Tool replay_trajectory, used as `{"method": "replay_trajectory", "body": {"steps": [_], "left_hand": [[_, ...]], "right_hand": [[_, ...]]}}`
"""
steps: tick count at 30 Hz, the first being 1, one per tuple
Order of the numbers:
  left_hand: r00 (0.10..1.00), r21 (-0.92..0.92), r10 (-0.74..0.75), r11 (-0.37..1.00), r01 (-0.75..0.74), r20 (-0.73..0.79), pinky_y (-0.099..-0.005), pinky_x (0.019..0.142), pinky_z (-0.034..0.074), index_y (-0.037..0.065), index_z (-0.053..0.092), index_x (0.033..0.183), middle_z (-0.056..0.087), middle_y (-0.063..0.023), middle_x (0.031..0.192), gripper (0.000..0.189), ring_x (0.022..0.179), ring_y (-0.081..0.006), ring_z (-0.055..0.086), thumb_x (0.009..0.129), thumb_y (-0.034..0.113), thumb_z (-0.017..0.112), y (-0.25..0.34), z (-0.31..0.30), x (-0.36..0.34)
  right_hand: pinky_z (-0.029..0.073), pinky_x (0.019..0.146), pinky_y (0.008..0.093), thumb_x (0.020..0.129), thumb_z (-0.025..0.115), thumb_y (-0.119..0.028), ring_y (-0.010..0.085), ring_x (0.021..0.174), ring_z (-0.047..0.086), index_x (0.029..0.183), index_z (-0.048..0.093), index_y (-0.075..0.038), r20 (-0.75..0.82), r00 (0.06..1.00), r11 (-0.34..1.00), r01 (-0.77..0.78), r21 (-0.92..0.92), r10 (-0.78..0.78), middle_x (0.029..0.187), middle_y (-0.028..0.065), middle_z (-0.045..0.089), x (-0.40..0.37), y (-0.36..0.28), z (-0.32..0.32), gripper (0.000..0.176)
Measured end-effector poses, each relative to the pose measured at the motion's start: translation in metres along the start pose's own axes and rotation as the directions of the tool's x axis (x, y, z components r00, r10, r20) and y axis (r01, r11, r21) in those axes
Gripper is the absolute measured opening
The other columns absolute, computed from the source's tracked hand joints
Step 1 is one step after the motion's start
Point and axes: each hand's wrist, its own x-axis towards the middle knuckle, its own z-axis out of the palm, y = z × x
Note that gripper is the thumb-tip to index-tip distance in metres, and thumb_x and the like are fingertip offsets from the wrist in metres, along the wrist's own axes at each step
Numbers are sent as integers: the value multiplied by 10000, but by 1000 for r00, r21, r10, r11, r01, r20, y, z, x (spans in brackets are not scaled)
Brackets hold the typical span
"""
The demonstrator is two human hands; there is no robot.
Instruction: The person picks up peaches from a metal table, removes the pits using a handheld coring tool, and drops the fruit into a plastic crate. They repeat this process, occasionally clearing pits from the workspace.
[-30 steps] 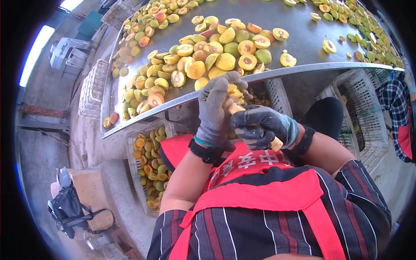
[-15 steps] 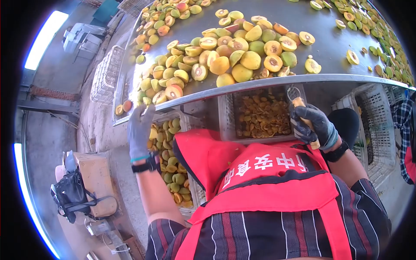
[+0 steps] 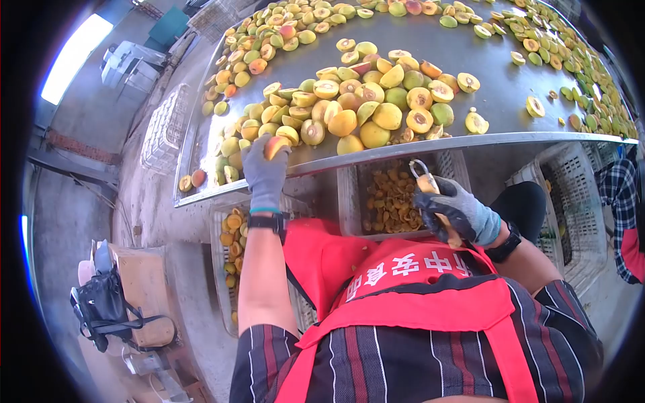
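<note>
At the near edge of the metal table, my gloved left hand is closed on a peach half with a red blush. Beside it lies a heap of halved yellow-green peaches, several with the pit showing. My right hand, in a grey and black glove, is wrapped round a pitting tool with a wooden handle and a metal loop at its tip. The tool is over a crate of orange-brown fruit pieces below the table edge.
A crate of peach halves stands below my left forearm. More fruit lies along the table's far right. White crates stand at right, near a person's checked sleeve. A black bag and cardboard box are at left.
My left hand has moved right and up from the table corner to the heap and now holds a peach half. My right hand has shifted left with the tool.
</note>
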Motion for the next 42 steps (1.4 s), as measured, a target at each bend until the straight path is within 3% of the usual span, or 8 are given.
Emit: {"method": "replay_trajectory", "body": {"steps": [3, 6, 9, 23, 25, 33, 35, 42], "left_hand": [[934, -874, -206, 340, 347, 291, -379, 831, 475, 17, 568, 1077, 579, -88, 986, 383, 950, -234, 572, 739, 167, 665, 36, -10, -16], [655, -657, -69, -133, 742, 753, -371, 853, 470, 2, 513, 1132, 544, -93, 1066, 375, 980, -217, 556, 818, 190, 592, 70, -20, -38], [722, -680, 85, -275, 679, 687, -282, 717, 519, 14, 441, 1191, 585, -133, 1033, 458, 910, -218, 597, 884, 350, 488, 131, -25, -62], [925, -924, 5, 27, 381, 381, -361, 878, 448, -32, 452, 1173, 581, -158, 1017, 470, 954, -248, 571, 949, 368, 348, 156, -11, -87], [907, -905, -10, -80, 419, 421, -338, 821, 467, -31, 475, 1140, 584, -156, 994, 411, 901, -229, 580, 948, 316, 370, 162, -14, -87], [930, -936, -110, -9, 351, 350, -289, 725, 489, -43, 572, 975, 612, -123, 905, 228, 792, -185, 598, 915, 136, 446, 172, -15, -84], [865, -886, 195, 135, 443, 463, -263, 706, 480, -42, 605, 909, 622, -116, 912, 214, 790, -160, 595, 893, 137, 489, 159, -14, -77], [712, -762, 288, 128, 635, 641, -301, 782, 483, -33, 595, 940, 617, -134, 917, 273, 841, -204, 602, 889, 217, 498, 157, -10, -64]], "right_hand": [[406, 389, 257, 847, 599, -295, 125, 456, 519, 1052, 503, -78, 1, 1000, 988, -2, -153, 2, 618, 40, 532, 5, -22, 16, 313], [443, 525, 243, 860, 595, -280, 84, 608, 515, 1078, 508, -51, 62, 989, 969, 146, -198, -136, 748, 31, 574, 13, -36, 35, 327], [427, 617, 223, 872, 587, -264, 60, 689, 457, 1069, 517, -30, 106, 947, 907, 321, -272, -304, 785, 20, 584, 20, -32, 37, 314], [420, 445, 289, 866, 579, -203, 108, 482, 514, 1015, 472, -31, -36, 924, 733, 277, -621, -380, 628, 81, 517, 10, -17, 40, 252], [477, 719, 417, 839, 574, -276, 389, 842, 583, 1068, 502, -23, -7, 949, 719, 235, -654, -316, 891, 237, 595, 8, -19, 43, 349], [486, 684, 415, 826, 574, -239, 366, 785, 604, 1045, 515, -24, -28, 994, 938, -110, -329, 107, 855, 202, 601, 4, -22, 52, 312], [485, 680, 416, 830, 565, -235, 365, 751, 600, 1031, 519, -24, 137, 919, 619, 353, -702, -369, 849, 203, 595, 7, -6, 46, 295], [427, 393, 278, 843, 558, -231, 147, 444, 536, 1008, 509, -49, 138, 972, 958, -154, -241, 191, 625, 82, 554, 6, -13, 31, 250]]}}
